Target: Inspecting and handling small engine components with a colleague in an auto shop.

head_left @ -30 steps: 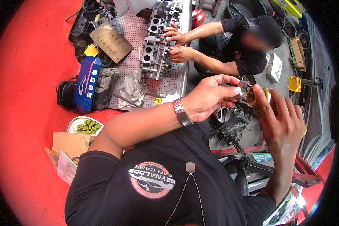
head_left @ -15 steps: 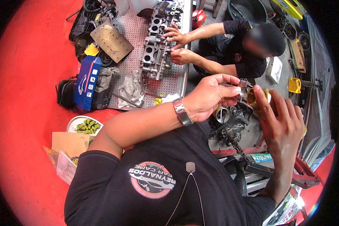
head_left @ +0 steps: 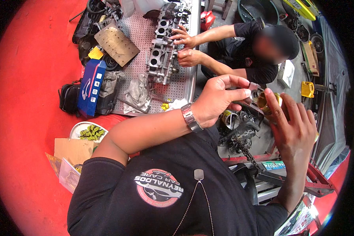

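Upside-down lettering crossed the round red, white and black logo (head_left: 158, 188) on the black shirt (head_left: 122, 212); characters stood on a green-and-white plate (head_left: 274, 165) at lower right, digits on a yellow panel (head_left: 304, 10) at upper right, white square icons on a blue box (head_left: 91, 72)

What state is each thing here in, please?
Small grey part: pinched in left hand.
Gold container: held in right hand.
Metal wristband: worn.
Engine cylinder head: on perforated table, touched by co-worker's hands.
Cloth: crumpled.
White plate: holding green pieces.
Blue box: whether open, unclear.
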A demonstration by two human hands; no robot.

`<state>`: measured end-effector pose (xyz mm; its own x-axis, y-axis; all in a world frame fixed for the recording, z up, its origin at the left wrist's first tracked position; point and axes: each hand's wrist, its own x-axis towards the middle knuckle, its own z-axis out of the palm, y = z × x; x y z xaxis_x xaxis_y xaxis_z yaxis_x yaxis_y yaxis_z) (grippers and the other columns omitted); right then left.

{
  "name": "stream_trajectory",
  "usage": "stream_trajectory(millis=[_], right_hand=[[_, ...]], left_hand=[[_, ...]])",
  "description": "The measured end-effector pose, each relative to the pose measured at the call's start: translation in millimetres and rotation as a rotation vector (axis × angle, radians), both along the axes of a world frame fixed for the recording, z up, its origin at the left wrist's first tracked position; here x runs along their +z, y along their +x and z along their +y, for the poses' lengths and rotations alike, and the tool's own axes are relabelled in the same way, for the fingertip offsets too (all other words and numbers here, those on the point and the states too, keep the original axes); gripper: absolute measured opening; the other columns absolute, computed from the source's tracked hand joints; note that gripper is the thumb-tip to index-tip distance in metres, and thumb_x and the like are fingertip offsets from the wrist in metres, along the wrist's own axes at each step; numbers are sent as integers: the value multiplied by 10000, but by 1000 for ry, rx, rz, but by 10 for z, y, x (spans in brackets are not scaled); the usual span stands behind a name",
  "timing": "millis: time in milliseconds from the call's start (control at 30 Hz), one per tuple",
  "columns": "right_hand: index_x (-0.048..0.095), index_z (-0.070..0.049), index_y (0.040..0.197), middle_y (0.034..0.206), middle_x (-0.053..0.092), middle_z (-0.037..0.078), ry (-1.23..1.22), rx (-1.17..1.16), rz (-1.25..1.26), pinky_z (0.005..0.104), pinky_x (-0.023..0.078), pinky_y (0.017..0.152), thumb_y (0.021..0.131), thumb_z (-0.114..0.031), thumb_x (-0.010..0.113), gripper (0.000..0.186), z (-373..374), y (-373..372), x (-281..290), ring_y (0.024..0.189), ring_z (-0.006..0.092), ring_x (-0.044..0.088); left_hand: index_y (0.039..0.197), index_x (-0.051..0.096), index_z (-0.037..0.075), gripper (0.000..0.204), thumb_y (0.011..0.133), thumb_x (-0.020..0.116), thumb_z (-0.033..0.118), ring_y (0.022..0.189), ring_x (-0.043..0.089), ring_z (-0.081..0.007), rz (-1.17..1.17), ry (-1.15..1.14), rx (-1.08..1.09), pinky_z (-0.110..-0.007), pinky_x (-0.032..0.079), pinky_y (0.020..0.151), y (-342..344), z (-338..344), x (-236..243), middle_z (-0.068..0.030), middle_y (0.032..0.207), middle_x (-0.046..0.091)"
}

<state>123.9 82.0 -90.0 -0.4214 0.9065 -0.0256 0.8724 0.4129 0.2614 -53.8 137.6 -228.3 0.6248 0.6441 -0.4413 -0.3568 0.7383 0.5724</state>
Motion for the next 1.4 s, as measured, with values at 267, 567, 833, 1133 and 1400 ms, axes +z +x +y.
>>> stream_trajectory(millis=[267,567,833,1133,1400], right_hand=[[559,-234,1370,1070,607,55,-2,7,12,331,418,667,789,-145,642,594,1,-3,-2,822,189,576],[554,-234,1375,1063,610,59,6,11,11,331,420,667,772,-142,660,619,12,-6,-7,823,189,581],[541,-230,1380,1102,606,49,-22,-26,-15,346,446,734,737,-165,713,669,8,-18,-5,887,198,594],[532,-247,1388,1116,611,47,-13,-40,-13,342,460,764,701,-160,737,722,9,-25,16,904,205,595],[535,-247,1387,1105,611,43,-25,-47,-22,340,455,752,709,-161,730,710,27,-46,33,895,203,593]], left_hand=[[1154,561,74,314,874,703,90,881,675,-124,-4,47,63,-229,548,620,6,-11,-20,-51,1118,659],[1165,548,72,325,876,696,80,875,674,-118,46,150,95,-211,542,603,-28,-22,35,-56,1128,650],[1157,546,77,332,864,701,55,878,659,-114,39,126,111,-235,553,630,-24,-11,31,-45,1106,640],[1160,548,93,339,862,707,59,913,642,-103,40,37,105,-244,559,642,-16,-3,23,-26,1094,639],[1159,547,93,332,867,702,63,918,639,-101,49,31,104,-251,559,645,1,-2,52,-24,1091,639]])
